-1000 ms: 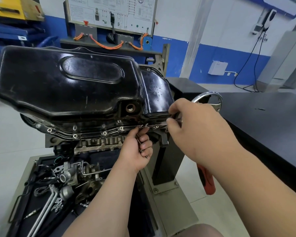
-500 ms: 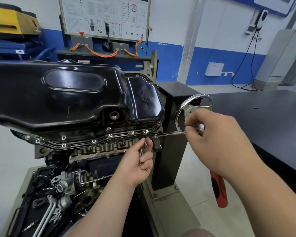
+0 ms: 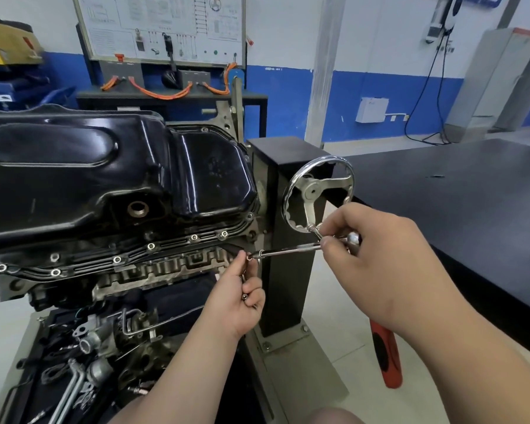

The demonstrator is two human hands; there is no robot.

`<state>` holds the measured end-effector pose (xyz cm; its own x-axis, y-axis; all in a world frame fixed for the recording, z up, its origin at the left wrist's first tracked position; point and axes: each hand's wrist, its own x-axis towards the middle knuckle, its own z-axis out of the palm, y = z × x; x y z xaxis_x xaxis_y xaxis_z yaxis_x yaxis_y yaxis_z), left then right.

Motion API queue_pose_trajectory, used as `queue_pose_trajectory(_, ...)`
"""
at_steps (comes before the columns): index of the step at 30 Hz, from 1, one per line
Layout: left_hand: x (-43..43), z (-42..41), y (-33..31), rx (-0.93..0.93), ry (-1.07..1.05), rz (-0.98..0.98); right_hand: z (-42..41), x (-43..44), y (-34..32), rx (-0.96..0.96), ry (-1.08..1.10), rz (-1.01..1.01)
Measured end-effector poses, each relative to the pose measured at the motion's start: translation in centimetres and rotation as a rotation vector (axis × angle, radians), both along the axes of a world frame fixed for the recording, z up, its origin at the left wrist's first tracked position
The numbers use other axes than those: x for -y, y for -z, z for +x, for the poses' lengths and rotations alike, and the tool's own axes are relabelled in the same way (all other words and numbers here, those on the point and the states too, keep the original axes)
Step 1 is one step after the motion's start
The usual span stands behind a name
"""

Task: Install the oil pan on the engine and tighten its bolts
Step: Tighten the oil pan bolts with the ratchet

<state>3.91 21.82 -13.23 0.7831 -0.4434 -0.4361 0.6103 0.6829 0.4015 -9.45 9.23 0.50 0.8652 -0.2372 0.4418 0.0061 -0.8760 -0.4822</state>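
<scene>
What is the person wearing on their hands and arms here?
Nothing that shows. The left hand and right hand are ungloved, with no rings or watch visible. The left forearm and right forearm are uncovered; no sleeve is in view.

The oil pan (image 3: 74, 179) runs off the left edge. The right hand (image 3: 380, 261) covers the middle of the tool (image 3: 386, 356) (red end shows). The left hand (image 3: 239, 301) hides most of its bolts (image 3: 244, 296).
</scene>
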Motion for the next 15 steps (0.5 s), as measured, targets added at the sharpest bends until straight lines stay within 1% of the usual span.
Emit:
queue_pose_trajectory(9,1.7,0.7,0.9,-0.002,-0.016,0.034,0.9,2.0,1.0,-0.017,-0.007,-0.018)
queue_pose_trajectory(12,2.2,1.2,0.5,0.015,-0.061,0.055,1.2,1.8,1.1,0.008,-0.038,-0.111)
queue_pose_trajectory(15,3.3,1.7,-1.0,0.069,-0.027,0.05,1.5,1.6,1.2,0.037,-0.058,-0.224)
